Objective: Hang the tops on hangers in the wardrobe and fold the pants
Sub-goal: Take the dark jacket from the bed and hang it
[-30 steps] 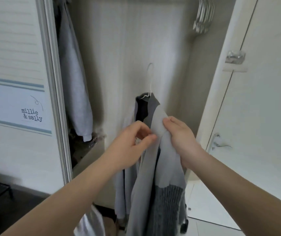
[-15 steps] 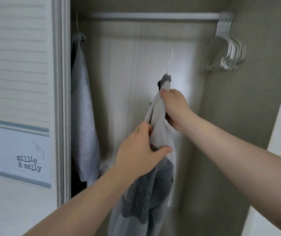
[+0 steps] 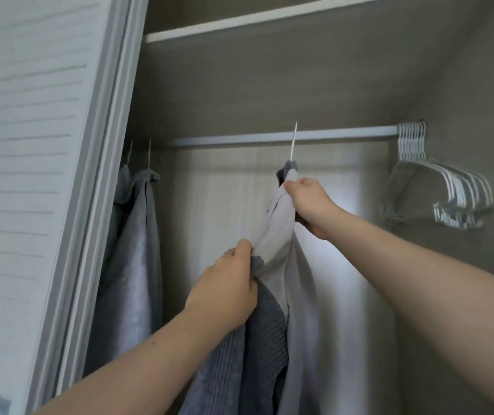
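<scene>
Grey two-tone knit top (image 3: 272,295) on white hanger (image 3: 293,142), hook at rod (image 3: 269,137); 2 grey tops (image 3: 138,250) hung far left.

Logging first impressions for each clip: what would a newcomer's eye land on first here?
Centre frame, both hands hold a grey and white top on a hanger: the right hand grips near its collar, the left hand lower down. Its hook reaches up at the wardrobe rail. A bunch of empty white hangers hangs at the rail's right end, a grey garment at the left.
</scene>
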A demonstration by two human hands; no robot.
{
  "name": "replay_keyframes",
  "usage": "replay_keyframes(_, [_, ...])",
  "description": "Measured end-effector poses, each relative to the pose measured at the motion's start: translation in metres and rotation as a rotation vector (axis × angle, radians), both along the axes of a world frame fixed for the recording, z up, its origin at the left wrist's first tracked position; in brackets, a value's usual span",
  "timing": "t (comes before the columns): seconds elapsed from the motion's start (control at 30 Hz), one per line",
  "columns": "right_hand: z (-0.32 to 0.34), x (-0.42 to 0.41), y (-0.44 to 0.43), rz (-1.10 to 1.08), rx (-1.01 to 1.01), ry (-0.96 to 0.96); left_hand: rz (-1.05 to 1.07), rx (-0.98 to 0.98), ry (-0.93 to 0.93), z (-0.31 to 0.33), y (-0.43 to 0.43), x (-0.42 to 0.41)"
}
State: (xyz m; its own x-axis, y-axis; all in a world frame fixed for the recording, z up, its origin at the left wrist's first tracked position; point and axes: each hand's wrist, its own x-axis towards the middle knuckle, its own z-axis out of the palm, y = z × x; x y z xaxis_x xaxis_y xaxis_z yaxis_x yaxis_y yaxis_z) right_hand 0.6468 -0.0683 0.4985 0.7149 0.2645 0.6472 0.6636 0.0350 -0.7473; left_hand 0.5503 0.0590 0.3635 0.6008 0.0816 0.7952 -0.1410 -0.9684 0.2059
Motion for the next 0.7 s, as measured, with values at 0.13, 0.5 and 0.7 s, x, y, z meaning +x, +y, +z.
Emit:
replay_keyframes(0.13, [0.028, 0.034, 0.007, 0.005, -0.012, 0.009, 0.054, 0.041, -0.02, 0.029, 0.006, 0.029])
replay_keyframes(0.5, [0.049, 0.093, 0.012, 0.005, -0.054, 0.033, 0.11, 0.104, 0.019, 0.053, 0.017, 0.067])
replay_keyframes(0.7, [0.038, 0.086, 0.016, -0.042, -0.062, 0.013, 0.151, 0.112, 0.049, 0.041, 0.022, 0.07])
